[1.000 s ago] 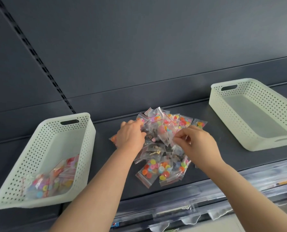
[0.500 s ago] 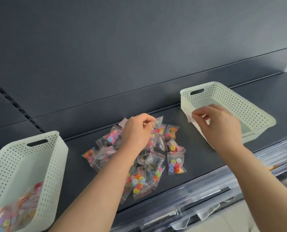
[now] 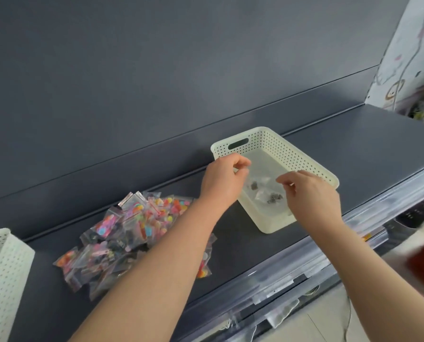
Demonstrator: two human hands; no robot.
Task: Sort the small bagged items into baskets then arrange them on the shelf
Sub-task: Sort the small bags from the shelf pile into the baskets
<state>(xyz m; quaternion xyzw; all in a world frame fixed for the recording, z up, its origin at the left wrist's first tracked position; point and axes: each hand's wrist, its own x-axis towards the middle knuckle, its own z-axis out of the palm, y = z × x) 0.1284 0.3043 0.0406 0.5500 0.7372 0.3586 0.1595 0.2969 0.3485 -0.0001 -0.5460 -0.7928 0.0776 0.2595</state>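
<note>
Now my left hand point(image 3: 224, 180) and right hand point(image 3: 311, 195) have swung from the pile point(image 3: 137, 233) to the right basket point(image 3: 275, 134). They hover with fingers loosely curled, gripping nothing. Two bags of dark bits point(image 3: 265, 192) lie on its floor, bare a second ago. Plenty still waits on the shelf point(image 3: 354, 149). The left basket point(image 3: 3, 262) is cut off, its contents hidden.

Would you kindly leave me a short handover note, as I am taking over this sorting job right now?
The left hand hovers over the left rim of the right basket, fingers curled; whether it holds a bag is unclear. The right hand is over its front edge, likewise.
Done: bags of dark pieces lie in that basket.
Left: the pile of bags on the shelf needs sorting; the left basket sits at the frame's edge.
</note>
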